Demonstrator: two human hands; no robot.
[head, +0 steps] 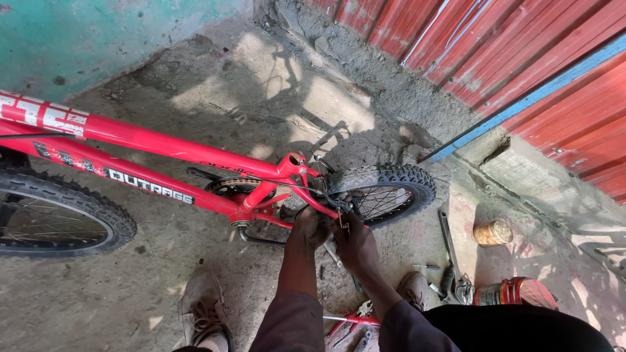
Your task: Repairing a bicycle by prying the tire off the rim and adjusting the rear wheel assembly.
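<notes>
Red bike (163, 146) laid on its side on concrete, rear wheel (385, 192) at 3 o'clock of the frame. Left hand (312, 228) is clenched on the rear stay, at 9 o'clock of the wheel. Right hand (352, 242) is closed around a small tool just beside it; exact grip cannot be told. Both forearms are extended forward, sleeves pulled down. Wrench (447, 238) and tin (493, 233) are seen at 3 o'clock of the hands.

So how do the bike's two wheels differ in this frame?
The front wheel is cut off by the left edge, away from the hands; the rear wheel shows more fully, with the left hand and right hand working beside it. Both have knobbly black tyres and thin spokes.
</notes>
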